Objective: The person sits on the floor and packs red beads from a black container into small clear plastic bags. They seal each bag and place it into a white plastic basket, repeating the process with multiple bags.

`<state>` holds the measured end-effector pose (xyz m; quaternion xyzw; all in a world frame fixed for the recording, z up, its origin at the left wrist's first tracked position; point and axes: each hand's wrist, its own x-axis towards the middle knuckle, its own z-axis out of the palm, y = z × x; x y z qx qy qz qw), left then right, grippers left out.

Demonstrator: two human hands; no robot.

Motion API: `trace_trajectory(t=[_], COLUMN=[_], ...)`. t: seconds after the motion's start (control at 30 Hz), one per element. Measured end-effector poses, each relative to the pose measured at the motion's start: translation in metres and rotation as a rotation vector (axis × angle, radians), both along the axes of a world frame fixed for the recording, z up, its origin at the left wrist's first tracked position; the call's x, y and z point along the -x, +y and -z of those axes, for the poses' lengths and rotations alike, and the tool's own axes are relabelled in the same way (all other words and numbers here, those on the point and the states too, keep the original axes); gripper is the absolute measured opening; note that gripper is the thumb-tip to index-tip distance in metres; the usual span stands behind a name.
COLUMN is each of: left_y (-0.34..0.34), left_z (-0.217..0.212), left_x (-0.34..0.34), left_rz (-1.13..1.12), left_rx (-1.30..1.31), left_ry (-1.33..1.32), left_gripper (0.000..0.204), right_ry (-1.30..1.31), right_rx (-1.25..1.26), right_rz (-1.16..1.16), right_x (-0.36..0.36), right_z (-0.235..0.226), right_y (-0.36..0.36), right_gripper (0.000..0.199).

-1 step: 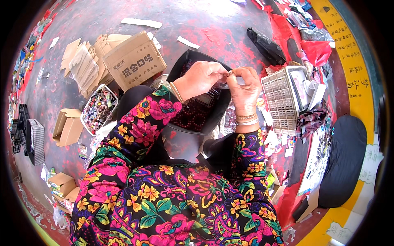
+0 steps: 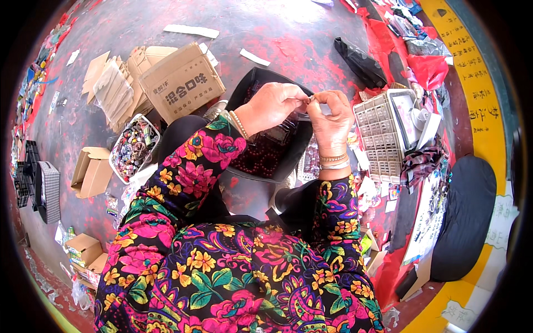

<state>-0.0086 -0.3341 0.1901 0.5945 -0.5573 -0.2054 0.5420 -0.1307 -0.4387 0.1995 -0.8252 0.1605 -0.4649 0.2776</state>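
Observation:
My left hand [image 2: 271,108] and my right hand [image 2: 332,123] meet fingertip to fingertip, both pinched closed. Between them sits a tiny dark piece [image 2: 309,100], too small to name. Directly below stands a black plastic bin [image 2: 300,149] between my legs. Dark red beaded strands [image 2: 256,160] lie in it, along with some clear-wrapped packets [image 2: 279,133]. My left forearm covers part of the bin's left side. Bead bracelets circle both wrists.
At the left are a cardboard box [image 2: 182,83], flattened cardboard [image 2: 114,94], a white basket of mixed small items [image 2: 135,147] and a small open carton [image 2: 92,172]. On the right stand a cream plastic crate [image 2: 380,139], a black bag [image 2: 360,61] and a long black cushion-like shape [image 2: 463,219].

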Motion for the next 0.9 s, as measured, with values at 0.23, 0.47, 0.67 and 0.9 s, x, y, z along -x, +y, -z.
trace_trajectory(t=[0.23,0.47,0.67,0.9], left_y=[-0.002,-0.001,0.003,0.007], left_z=[0.005,0.010,0.002,-0.006], left_x=[-0.003,-0.008,-0.010,-0.017], left_rz=[0.149,0.111,0.215,0.213], left_rx=[-0.189,-0.129,-0.085,-0.121], left_ry=[0.220,-0.073,0.484,0.632], left_gripper=[0.019,0.021,0.023,0.030], right_ry=[0.043,-0.027,-0.602,-0.707], right_rx=[-0.033,-0.004,-0.737,-1.105], right_rz=[-0.082,-0.022,-0.022,0.303], right_x=[0.001,0.009,0.045,0.124], right_z=[-0.007,-0.008,-0.011,0.013], right_y=[0.005,-0.013,-0.071,-0.147], right_gripper=[0.011,0.009,0.006,0.004])
